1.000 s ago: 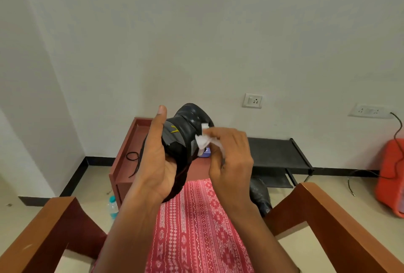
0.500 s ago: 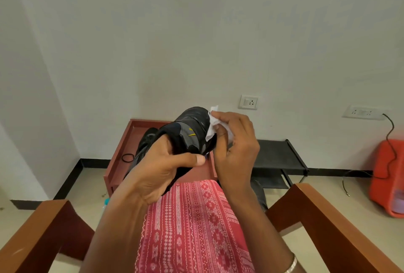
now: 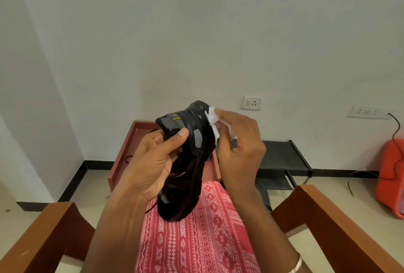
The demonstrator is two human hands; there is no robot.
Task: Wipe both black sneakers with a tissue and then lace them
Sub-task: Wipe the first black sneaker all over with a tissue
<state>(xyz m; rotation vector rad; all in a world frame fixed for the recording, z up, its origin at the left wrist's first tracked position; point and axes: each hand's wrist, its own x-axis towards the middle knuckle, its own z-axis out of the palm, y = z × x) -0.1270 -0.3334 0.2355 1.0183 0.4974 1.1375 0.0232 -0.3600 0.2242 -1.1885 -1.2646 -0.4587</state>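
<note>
A black sneaker (image 3: 185,176) with grey patches is held upright above my lap, heel end up and toe pointing down. My left hand (image 3: 153,163) grips its left side, thumb across the heel area. My right hand (image 3: 238,152) presses a crumpled white tissue (image 3: 213,123) against the upper right edge of the shoe. A second dark shoe (image 3: 263,194) shows partly behind my right forearm on the floor. A loose black lace (image 3: 129,159) lies on the red-brown table.
A red-brown low table (image 3: 122,152) stands ahead against the wall, with a black folding rack (image 3: 282,157) to its right. Wooden chair arms (image 3: 341,229) frame both sides of my lap. An orange object (image 3: 391,176) with a cable sits at the far right.
The shoe has turned more upright and its toe has dropped toward my lap. My left thumb has shifted up near the heel. The tissue has stayed on the shoe's upper right edge.
</note>
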